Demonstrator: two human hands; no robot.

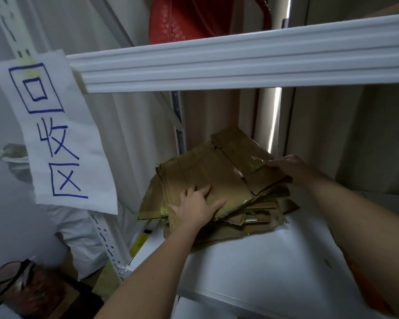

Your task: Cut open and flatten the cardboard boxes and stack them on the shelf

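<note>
White shelf (pixel 251 261) | flattened cardboard stack (pixel 217 180) lies on it | my left hand (pixel 194 208) presses flat, fingers straight | right hand (pixel 288 168) pinches top sheet's edge | light, stiff, slippery tape; hold edges.

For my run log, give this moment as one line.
left hand pressing flattened brown cardboard stack | right hand touching top sheet | white shelf

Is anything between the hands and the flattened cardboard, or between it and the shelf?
Nothing visible. The left hand presses flat on the top cardboard sheet, the right hand touches its far corner, and the sheet already lies on the cardboard pile on the white shelf.
</note>
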